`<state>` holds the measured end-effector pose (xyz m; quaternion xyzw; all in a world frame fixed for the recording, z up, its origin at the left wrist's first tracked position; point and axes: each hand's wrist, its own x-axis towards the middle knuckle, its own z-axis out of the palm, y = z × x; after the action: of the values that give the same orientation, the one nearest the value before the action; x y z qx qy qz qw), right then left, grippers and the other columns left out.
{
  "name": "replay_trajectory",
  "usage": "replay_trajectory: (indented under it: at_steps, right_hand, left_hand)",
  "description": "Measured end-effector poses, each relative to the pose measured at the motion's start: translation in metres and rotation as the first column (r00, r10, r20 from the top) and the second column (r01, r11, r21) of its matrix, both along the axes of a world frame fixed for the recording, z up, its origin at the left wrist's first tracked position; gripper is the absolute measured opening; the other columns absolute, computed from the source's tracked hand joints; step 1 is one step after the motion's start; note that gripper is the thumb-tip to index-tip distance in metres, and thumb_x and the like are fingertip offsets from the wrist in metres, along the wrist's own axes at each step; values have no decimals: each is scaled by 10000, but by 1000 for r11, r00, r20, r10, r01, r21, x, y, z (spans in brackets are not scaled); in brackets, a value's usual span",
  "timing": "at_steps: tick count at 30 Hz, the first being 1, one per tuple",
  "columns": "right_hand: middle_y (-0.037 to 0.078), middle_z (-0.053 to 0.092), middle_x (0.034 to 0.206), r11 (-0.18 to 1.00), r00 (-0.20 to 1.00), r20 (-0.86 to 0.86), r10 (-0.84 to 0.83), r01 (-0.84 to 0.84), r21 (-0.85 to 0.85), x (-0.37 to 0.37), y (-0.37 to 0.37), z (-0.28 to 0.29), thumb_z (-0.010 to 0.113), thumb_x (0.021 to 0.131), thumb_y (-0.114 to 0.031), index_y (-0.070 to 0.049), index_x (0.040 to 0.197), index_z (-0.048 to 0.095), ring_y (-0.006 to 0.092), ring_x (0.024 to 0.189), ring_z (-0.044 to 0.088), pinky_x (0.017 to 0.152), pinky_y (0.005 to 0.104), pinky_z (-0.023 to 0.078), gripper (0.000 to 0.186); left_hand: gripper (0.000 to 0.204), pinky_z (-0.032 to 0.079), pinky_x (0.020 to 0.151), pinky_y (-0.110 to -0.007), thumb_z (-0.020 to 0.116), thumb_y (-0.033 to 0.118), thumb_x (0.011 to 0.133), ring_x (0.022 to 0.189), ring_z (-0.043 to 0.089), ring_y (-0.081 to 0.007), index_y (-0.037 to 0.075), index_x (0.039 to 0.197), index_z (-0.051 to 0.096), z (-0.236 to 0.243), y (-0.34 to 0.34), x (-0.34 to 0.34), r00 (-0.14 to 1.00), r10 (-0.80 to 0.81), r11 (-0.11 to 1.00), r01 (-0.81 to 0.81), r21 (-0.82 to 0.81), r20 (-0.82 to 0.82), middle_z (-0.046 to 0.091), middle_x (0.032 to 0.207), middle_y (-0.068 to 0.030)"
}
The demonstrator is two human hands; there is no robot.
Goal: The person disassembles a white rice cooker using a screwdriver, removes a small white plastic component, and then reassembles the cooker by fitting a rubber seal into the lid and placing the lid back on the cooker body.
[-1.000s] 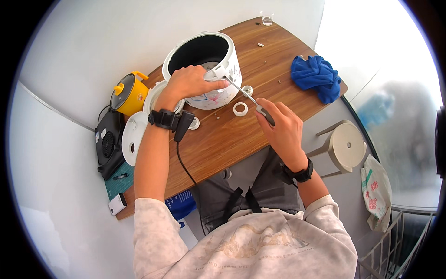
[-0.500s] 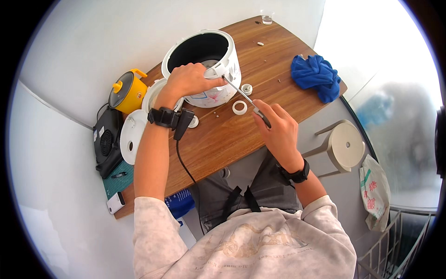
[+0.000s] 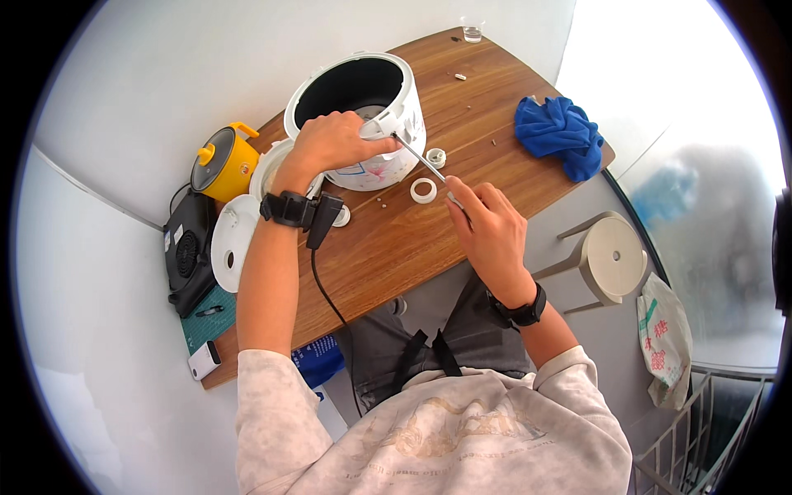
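Observation:
A white rice cooker body (image 3: 410, 124) with a flower print and a dark, hollow inside stands on the wooden table. My left hand (image 3: 337, 142) grips its near rim, fingers over the edge and thumb along the outside. In my right hand (image 3: 492, 227) is a screwdriver (image 3: 419, 157), its handle mostly covered by my fingers. The metal shaft slants up to the left, and its tip meets the cooker's rim by my left thumb. A white ring (image 3: 424, 190) and a small round white part (image 3: 436, 157) lie beside the cooker.
Left of the cooker are a yellow pot (image 3: 224, 165), a black appliance (image 3: 188, 252) and a white oval cover (image 3: 232, 243). A blue cloth (image 3: 559, 136) lies at the table's right, a clear cup (image 3: 472, 31) at the far edge. A stool (image 3: 612, 260) stands right of the table.
My right hand has turned a little around the screwdriver, covering more of its handle. The tip stays at the rim, and my left hand keeps its hold.

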<state>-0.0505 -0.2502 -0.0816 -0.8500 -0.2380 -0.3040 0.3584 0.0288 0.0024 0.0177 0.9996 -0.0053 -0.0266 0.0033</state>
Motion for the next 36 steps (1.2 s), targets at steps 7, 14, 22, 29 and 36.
replay_trajectory:
  at_steps: [7,14,22,29,36]
  right_hand:
    - [50,576,823,997,996,-70,49,-44,63,-1,2,2,740,882,-119,-165,1199,682,232,745,631,593,374,507,326]
    - [40,574,830,1000,1000,-24,9,-9,5,-2,3,5,724,869,-90,-155,1191,674,215,743,633,578,354,508,332]
    - [57,573,858,987,999,49,-21,29,-159,-9,9,10,687,822,-9,-124,1236,636,216,723,641,539,355,508,433]
    - [129,574,813,991,980,-143,135,-131,40,-7,11,19,678,895,-38,-92,1119,606,334,669,636,555,419,505,241]
    - [96,550,770,876,799,-414,436,-272,398,-1,13,21,637,968,-62,-83,1081,509,251,553,557,480,350,439,172]
  left_hand:
    - [873,586,709,-424,618,848,751,770,748,-353,-14,808,746,2,-3,-2,1000,4,1000,-3,-4,15,738,773,-188]
    - [873,585,716,-415,617,846,752,779,749,-350,-15,813,746,2,-3,-2,1000,17,1000,-17,-8,-1,740,778,-189]
    - [873,589,734,-425,631,836,740,802,749,-363,-24,824,752,1,-2,0,1000,17,1000,-17,0,22,742,796,-202]
    - [850,591,730,-428,665,811,721,806,746,-369,-30,806,749,6,-3,-2,1000,-11,1000,11,9,11,740,803,-217]
    - [809,581,740,-429,745,733,710,800,737,-365,-51,909,750,6,-1,-2,1000,-2,999,3,-47,11,737,826,-219]
